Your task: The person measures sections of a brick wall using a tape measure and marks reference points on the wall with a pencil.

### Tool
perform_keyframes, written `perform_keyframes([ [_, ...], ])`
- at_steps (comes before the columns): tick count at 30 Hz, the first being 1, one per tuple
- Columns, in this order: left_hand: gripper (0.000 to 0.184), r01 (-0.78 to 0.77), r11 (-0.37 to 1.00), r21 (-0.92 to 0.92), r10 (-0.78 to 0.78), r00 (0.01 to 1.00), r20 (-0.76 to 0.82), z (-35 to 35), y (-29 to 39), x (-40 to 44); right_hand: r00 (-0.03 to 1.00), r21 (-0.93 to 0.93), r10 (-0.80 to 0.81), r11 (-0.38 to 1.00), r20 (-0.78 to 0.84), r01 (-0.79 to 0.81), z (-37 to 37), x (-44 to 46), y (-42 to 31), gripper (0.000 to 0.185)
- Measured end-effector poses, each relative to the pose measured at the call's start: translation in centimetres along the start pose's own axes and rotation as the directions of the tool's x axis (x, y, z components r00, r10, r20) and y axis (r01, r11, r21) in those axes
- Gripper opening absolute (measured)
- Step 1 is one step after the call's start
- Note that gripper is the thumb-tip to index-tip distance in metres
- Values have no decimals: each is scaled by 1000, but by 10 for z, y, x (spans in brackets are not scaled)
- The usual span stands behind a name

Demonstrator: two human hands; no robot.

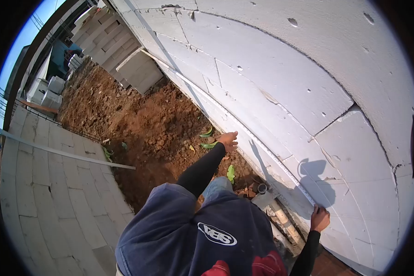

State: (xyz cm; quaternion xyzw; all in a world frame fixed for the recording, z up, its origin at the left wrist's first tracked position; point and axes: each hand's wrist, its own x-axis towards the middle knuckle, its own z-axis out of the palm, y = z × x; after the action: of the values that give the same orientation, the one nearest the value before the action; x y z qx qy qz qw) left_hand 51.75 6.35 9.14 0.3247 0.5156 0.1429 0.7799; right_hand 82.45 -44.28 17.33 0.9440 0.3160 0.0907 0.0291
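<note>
A long pale measuring tape (271,156) runs along the white block wall (280,92), slanting from the far corner down to the lower right. My right hand (320,218) is closed on its near end and presses it against the wall. Over the soil beside the foot of the wall is my left hand (228,141), its fingers apart and nothing in them. The tape passes to the right of this hand, with a gap between them. Both my forearms are in black sleeves.
Brown soil (147,133) with green leaves lies between the walls. Pipes (283,216) stand low near the right wall. A pale strip (64,149) crosses the left block wall (55,184). Blocks (140,71) are stacked at the far end; a person (72,53) is beyond.
</note>
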Motion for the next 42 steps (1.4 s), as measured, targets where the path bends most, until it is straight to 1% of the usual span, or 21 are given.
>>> perform_keyframes([
  [1, 73, 0, 1000, 18, -1, 999, 40, 6, 0, 7, 1000, 0, -26, 1000, -17, 26, 4, 1, 10, 36],
  [3, 73, -18, 1000, 14, 17, 999, 48, 32, 4, 3, 998, 10, -64, 998, -25, 65, 6, 2, 20, 36],
  [5, 72, -10, 996, -92, 19, 995, 103, 47, -6, 24, 996, 38, -85, 996, -27, 86, 10, 5, 21, 38],
  [9, 66, 35, 988, -149, -19, 994, 109, 58, -17, 50, 998, 33, -24, 999, -51, 26, 19, -2, 23, 41],
  [10, 59, 34, 978, -206, -18, 997, 80, 68, -12, 41, 999, 32, -7, 999, -47, 9, 21, -2, 25, 42],
  [12, 50, 48, 969, -240, -51, 999, -4, 80, -6, 35, 1000, 48, 21, 999, -12, -20, 23, -3, 28, 43],
  [14, 43, 58, 984, -170, -67, 996, -50, 75, -10, 47, 999, 3, 45, 999, 31, -45, 31, -7, 32, 42],
  [16, 36, 11, 989, -146, -25, 995, -93, 71, -13, 49, 999, 34, 17, 999, 31, -18, 35, -9, 34, 41],
  [19, 26, -64, 982, -175, 27, 977, -210, 78, -24, 35, 996, 95, -49, 995, 74, 42, 22, -7, 35, 38],
  [20, 13, -135, 975, -178, 92, 969, -230, 66, -44, 70, 992, 89, -56, 995, 110, 47, 16, -8, 33, 37],
  [21, 7, -198, 974, -108, 168, 957, -238, 64, -48, 71, 988, 82, -69, 995, 141, 58, 11, -12, 34, 37],
  [22, 15, -243, 968, -66, 212, 927, -309, 76, -38, 44, 981, 78, -55, 996, 186, 41, 2, -12, 33, 38],
  [23, 21, -245, 969, -30, 220, 914, -342, 83, -21, 7, 985, 70, -89, 994, 144, 80, -9, -14, 30, 37],
  [24, 25, -290, 957, -19, 264, 895, -360, 84, -21, -1, 988, 57, -110, 993, 111, 105, -21, -16, 28, 36],
  [26, 30, -349, 936, -36, 312, 874, -372, 81, -22, -9, 977, 44, -98, 995, 190, 91, -43, -14, 26, 36],
  [27, 30, -361, 932, 12, 339, 863, -375, 77, -22, -8, 969, 38, -86, 996, 233, 79, -49, -14, 25, 36],
  [29, 31, -376, 920, 112, 390, 843, -370, 72, -22, -10, 969, 16, -128, 992, 211, 128, -52, -15, 27, 35],
  [32, 28, -384, 911, 150, 410, 807, -424, 78, -13, -15, 970, 46, -148, 989, 193, 141, -46, -19, 28, 35],
  [33, 28, -385, 901, 198, 432, 775, -462, 78, -18, -4, 972, 67, -145, 989, 187, 135, -44, -19, 28, 35],
  [39, 27, -357, 874, 331, 482, 721, -497, 77, -32, 24, 976, 74, -143, 988, 162, 132, -47, -20, 30, 33],
  [42, 29, -341, 925, 167, 379, 812, -443, 80, -27, 11, 987, 55, -95, 995, 132, 88, -35, -18, 30, 32],
])
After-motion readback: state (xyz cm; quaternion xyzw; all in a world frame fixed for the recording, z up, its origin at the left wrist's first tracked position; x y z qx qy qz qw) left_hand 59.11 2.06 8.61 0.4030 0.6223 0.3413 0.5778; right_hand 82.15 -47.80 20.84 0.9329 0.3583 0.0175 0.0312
